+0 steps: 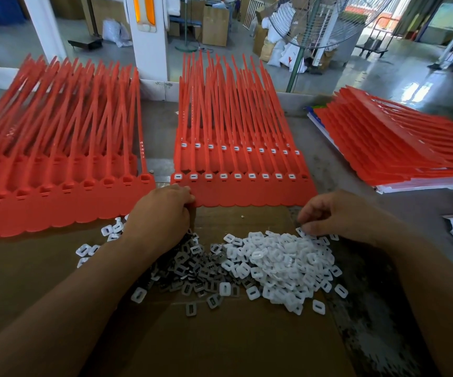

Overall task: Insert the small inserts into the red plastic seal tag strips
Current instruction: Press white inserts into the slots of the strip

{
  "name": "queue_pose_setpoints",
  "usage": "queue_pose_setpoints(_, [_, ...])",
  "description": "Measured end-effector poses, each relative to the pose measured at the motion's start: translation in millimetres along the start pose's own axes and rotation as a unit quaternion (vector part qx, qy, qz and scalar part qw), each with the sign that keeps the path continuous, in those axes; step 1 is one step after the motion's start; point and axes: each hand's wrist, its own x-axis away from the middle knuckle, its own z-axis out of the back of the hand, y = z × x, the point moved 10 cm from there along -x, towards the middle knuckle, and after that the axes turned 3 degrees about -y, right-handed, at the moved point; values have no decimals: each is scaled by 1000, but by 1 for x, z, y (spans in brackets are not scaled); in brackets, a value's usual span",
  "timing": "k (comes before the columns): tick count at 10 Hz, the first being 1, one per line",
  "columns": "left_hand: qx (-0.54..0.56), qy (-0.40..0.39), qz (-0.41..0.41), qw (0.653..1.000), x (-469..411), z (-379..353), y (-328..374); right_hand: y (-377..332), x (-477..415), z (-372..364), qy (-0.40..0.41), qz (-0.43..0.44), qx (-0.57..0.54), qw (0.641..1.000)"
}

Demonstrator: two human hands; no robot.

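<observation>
A stack of red seal tag strips (247, 191) lies in the middle of the table, its front row fitted with white inserts except the rightmost socket. My left hand (162, 213) grips the near left corner of that front strip. A heap of white inserts (282, 265) and a heap of grey metal inserts (192, 270) lie on brown cardboard (219, 336) in front of me. My right hand (339, 216) hovers at the heap's far right edge, fingertips pinching a white insert.
A second stack of red strips (56, 175) with empty sockets lies at the left. A third flat pile of red strips (399, 148) rests on white sheets at the right. A few white inserts (89, 250) are scattered at the left. A standing fan (309, 23) is behind the table.
</observation>
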Motion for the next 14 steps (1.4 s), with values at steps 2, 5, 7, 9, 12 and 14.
queue_pose_setpoints(2, [8, 4, -1, 1000, 0, -1, -1, -3, 0, -6, -11, 9, 30, 999])
queue_pose_setpoints(5, [2, -2, -1, 1000, -1, -2, 0, -2, 0, -9, -15, 16, 36, 999])
queue_pose_setpoints(7, [3, -2, -2, 1000, -2, -2, 0, 1, 1, -9, -26, 13, 17, 999])
queue_pose_setpoints(9, [3, 2, -3, 1000, -1, -1, 1, -4, 2, 13, 61, 30, -65, 996])
queue_pose_setpoints(12, [3, -1, 2, 1000, -2, -2, 1, 6, -3, 21, 105, 12, -88, 991])
queue_pose_setpoints(14, [7, 0, 3, 1000, -1, 0, 1, 28, -17, 49, 216, -28, -134, 967])
